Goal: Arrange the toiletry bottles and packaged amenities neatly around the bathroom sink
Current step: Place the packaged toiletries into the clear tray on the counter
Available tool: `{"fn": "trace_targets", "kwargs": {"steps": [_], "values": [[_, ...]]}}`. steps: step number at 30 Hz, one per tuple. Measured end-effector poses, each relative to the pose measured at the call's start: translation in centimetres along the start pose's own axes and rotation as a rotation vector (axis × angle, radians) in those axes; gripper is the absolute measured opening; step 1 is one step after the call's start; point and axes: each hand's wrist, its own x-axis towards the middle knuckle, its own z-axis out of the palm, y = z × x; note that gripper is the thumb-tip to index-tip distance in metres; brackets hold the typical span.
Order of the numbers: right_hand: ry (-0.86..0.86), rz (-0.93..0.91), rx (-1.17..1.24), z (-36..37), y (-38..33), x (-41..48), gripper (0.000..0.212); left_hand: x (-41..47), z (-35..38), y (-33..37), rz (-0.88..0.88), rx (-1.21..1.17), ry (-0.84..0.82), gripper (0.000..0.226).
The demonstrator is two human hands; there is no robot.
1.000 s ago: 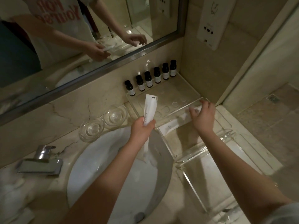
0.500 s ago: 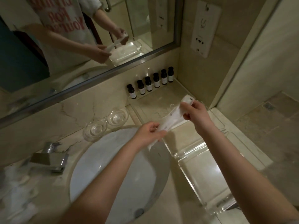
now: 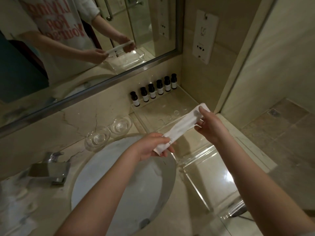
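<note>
A long white amenity packet [image 3: 180, 127] is held level above the counter, between the sink and a clear acrylic tray. My left hand [image 3: 153, 145] grips its near end; my right hand [image 3: 208, 124] pinches its far end. Several small dark bottles with white labels [image 3: 153, 91] stand in a row along the back of the clear acrylic tray [image 3: 185, 101] in the corner under the mirror. The white oval sink [image 3: 119, 181] lies below my left arm.
Two upturned clear glass dishes [image 3: 109, 132] sit behind the sink. A chrome faucet [image 3: 50, 169] is at the left, with white towels [image 3: 15, 201] beyond it. A second clear acrylic tray [image 3: 214, 179] lies at the right near the counter edge. A mirror [image 3: 85, 40] spans the back wall.
My left hand held the packet upright alone while my right hand was at the tray. Now both hands hold the packet stretched between them, nearly level.
</note>
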Motion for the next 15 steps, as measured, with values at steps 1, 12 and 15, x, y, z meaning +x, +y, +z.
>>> {"fn": "trace_targets", "kwargs": {"steps": [1,12,15], "values": [[0.039,-0.012,0.005,0.1,0.1,0.1,0.009,-0.1,0.1,0.1,-0.026,-0.002,-0.013,0.018],[0.256,-0.029,0.395,0.3,4.3,-0.9,0.012,2.7,-0.5,-2.0,0.139,-0.555,0.408,0.005],[0.179,0.040,0.499,1.3,6.9,-2.2,0.010,3.4,1.0,-2.0,0.093,-0.485,0.426,0.006]]}}
